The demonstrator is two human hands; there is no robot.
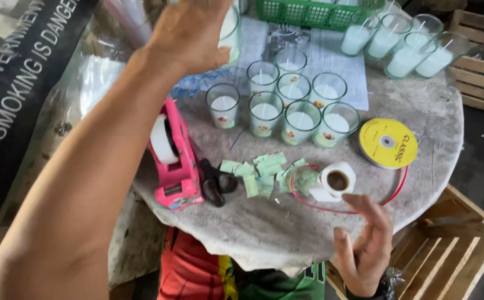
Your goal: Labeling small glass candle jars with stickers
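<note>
Nearest the camera, the left forearm sweeps up from 7 o'clock, and its left hand (189, 34) hovers at 11 o'clock with fingers curled loosely, gripping nothing; its fingertips are cut off by the top edge. At 5 o'clock the right hand (364, 244) is open, palm up and fingers spread, just below a small white tape roll (337, 180) that lies near the front of the round grey counter (431, 116). That roll is white with a dark core, and whether the fingertips touch it is hard to make out. Pale green paper slips (264, 171) lie scattered at its 9 o'clock, beside a pink tape dispenser (174, 158). A yellow ribbon spool (388, 143) sits at its 1 o'clock, with a red cord (400, 186) looping around. Glass candle cups (286, 105) filled with white wax cluster at 12 o'clock. A green basket (308, 14) is cropped at the top.
</note>
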